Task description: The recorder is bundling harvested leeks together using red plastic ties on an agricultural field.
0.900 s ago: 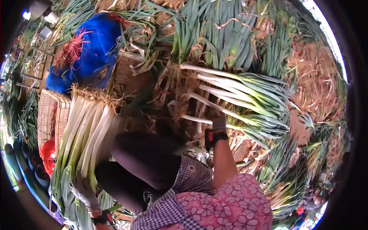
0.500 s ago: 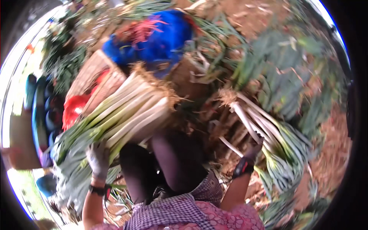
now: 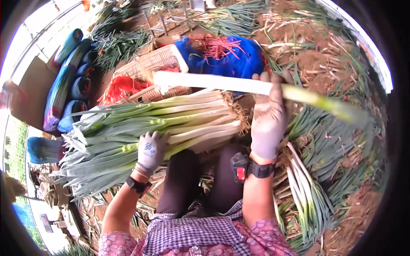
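Note:
A broad layer of long green onions (image 3: 188, 121) lies over my lap, white root ends to the right and leaves fanning left. My left hand (image 3: 151, 151), in a pale glove, is closed over the near stalks. Raised above the root ends, my right hand (image 3: 270, 117) grips a single green onion (image 3: 213, 82) between thumb and fingers. Its white end points left; the green end blurs off to the right. The right glove is pale with darkened fingertips. A smaller group of green onions (image 3: 303, 187) rests on the ground beside my right forearm.
Beyond the layer stands a beige plastic crate (image 3: 149, 62) with red bags (image 3: 124, 89). Next to it are blue cloth (image 3: 243, 59) and pink ties (image 3: 218, 46). Rolled blue-wrapped bundles (image 3: 64, 96) line the left. Loose green onions (image 3: 329, 132) cover the soil at right.
My right hand has left the group on the ground and come up and inward with one green onion. The layer on my lap now lies more level, my left hand still on it. The view has shifted.

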